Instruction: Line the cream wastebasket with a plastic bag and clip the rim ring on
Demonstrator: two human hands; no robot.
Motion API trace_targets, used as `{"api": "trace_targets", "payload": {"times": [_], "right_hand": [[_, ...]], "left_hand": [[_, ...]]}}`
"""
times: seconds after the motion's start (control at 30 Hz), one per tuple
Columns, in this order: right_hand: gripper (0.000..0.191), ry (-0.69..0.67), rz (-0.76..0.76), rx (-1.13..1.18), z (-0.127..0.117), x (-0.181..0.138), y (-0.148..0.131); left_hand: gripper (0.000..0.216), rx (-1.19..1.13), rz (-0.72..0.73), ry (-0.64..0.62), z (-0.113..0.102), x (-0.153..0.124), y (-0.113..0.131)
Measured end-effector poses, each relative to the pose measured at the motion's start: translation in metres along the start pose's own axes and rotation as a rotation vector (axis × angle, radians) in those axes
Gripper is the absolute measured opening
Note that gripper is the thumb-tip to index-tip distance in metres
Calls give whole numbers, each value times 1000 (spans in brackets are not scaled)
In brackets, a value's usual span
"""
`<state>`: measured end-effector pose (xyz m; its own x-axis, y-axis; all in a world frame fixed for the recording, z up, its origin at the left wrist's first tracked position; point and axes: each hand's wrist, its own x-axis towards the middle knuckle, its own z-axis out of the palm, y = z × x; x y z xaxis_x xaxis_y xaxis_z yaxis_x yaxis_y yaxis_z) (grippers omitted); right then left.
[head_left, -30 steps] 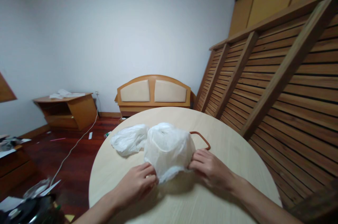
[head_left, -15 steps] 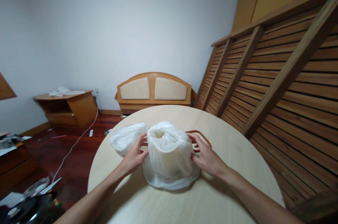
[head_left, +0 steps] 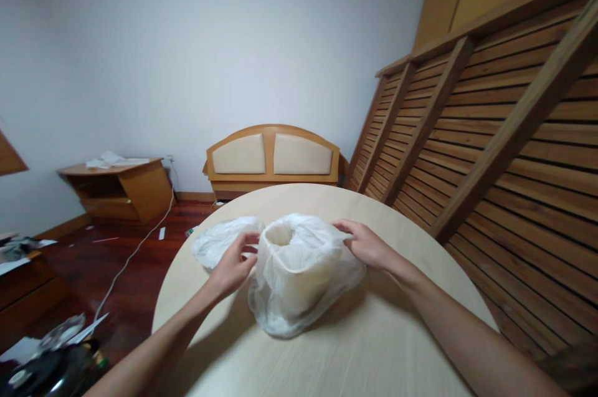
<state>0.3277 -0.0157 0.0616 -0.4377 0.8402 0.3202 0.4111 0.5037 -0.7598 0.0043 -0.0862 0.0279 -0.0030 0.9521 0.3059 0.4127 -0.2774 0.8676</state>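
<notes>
A translucent white plastic bag (head_left: 289, 278) wraps a pale, bulky object on the round table, with a round opening at its top left. At the bag's right side my right hand (head_left: 369, 244) is closed, pinching the plastic and drawing it outward. My left hand (head_left: 233, 265) is beside the bag's left side, fingers curved with a gap between them and the thumb; its fingertips are at or very near the plastic. Behind the left hand lies a second crumpled white plastic bag (head_left: 219, 238). What the wrapped object is, I cannot tell.
The round light-wood table (head_left: 402, 334) fills the foreground. A slatted wooden panel (head_left: 504, 154) leans along the right. Behind stands a padded headboard (head_left: 273, 154). At left are a low wooden cabinet (head_left: 144, 191), a floor cable (head_left: 135, 253) and a black appliance (head_left: 51, 369).
The bag has turned and tilted, its right side pulled outward with my right hand. The brown looped handles seen earlier beside it no longer show. My left hand has shifted slightly left.
</notes>
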Motion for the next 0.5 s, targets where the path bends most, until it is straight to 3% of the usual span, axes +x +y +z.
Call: {"api": "trace_targets", "payload": {"times": [0.1, 0.17, 0.27, 0.33, 0.5], "right_hand": [[36, -43, 91, 233, -6, 18, -14], [41, -206, 197, 427, -8, 24, -20], [69, -442, 367, 637, -12, 27, -25], [73, -428, 393, 609, -12, 29, -26], [41, -300, 242, 277, -2, 35, -30]], "left_hand": [[45, -129, 50, 90, 1, 7, 25], [53, -155, 75, 83, 5, 11, 40], [59, -141, 79, 5, 13, 17, 57], [60, -103, 84, -39, 15, 25, 66], [57, 13, 110, -249, 12, 61, 80]]}}
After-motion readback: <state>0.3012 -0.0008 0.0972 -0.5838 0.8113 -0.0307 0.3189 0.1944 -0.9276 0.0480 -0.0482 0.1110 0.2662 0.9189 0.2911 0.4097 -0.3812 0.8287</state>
